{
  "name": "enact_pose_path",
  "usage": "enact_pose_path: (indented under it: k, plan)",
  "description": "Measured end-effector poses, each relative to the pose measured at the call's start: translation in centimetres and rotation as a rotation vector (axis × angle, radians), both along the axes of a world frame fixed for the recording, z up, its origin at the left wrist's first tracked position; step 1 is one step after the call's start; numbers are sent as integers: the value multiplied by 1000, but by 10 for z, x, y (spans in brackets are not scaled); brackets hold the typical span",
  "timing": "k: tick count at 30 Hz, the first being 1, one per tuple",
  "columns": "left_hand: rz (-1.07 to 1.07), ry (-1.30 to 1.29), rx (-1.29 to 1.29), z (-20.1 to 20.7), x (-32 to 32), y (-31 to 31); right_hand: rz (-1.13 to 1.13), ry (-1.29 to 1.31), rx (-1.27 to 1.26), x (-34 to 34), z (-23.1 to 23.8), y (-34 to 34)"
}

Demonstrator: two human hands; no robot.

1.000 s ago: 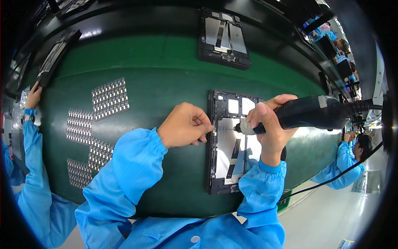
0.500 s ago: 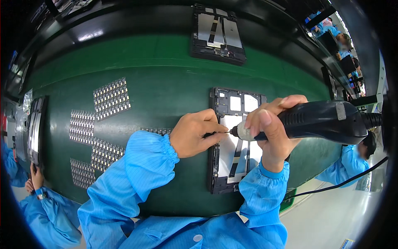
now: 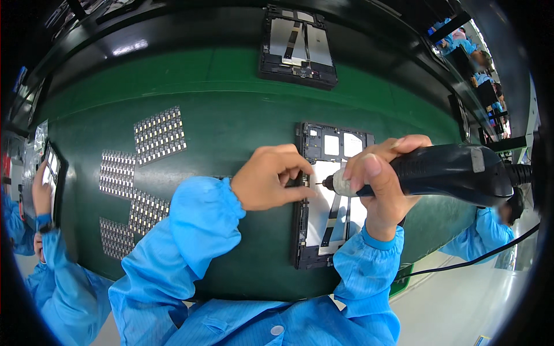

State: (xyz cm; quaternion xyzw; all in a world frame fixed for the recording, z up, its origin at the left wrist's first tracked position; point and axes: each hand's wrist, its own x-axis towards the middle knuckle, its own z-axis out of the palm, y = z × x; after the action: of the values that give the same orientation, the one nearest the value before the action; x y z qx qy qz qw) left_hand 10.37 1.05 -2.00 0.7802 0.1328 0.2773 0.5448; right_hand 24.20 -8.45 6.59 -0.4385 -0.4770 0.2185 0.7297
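My right hand point(image 3: 384, 181) grips a black electric screwdriver point(image 3: 447, 170) by its pale, wrapped front end. The tool lies almost level, its thin bit pointing left over an opened tablet-like device point(image 3: 314, 225). This device has a dark frame, silver panels and flat black ribbon cables, and rests on the green table. At its left edge is my left hand point(image 3: 271, 179), with thumb and forefinger apart near the bit. I see nothing between those fingers, though the curled ones are partly hidden. Whether the bit carries a screw is too small to tell.
Several sheets of small boards point(image 3: 158, 135) lie on the green table point(image 3: 231, 124) to the left. Another opened device point(image 3: 297, 49) sits at the far side. A co-worker's hand point(image 3: 41, 196) touches a device at the left edge. A black cable point(image 3: 479, 254) hangs at right.
My left thumb and forefinger have parted and drawn back slightly from the bit. My right hand and screwdriver have barely moved. The co-worker's hand at the left has moved up onto a device.
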Motion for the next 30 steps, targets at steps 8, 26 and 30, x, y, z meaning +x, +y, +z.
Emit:
enact_pose_path:
  k: [8, 26, 30]
  plan:
    - [197, 103, -54, -19, -13, 29, 8, 31, -66, -6, -20, 39]
    - [205, 100, -30, -19, -10, 28, 86, -46, -74, -9, -28, 37]
    - [191, 96, -10, -18, -8, 28, 122, -104, -128, -15, -30, 29]
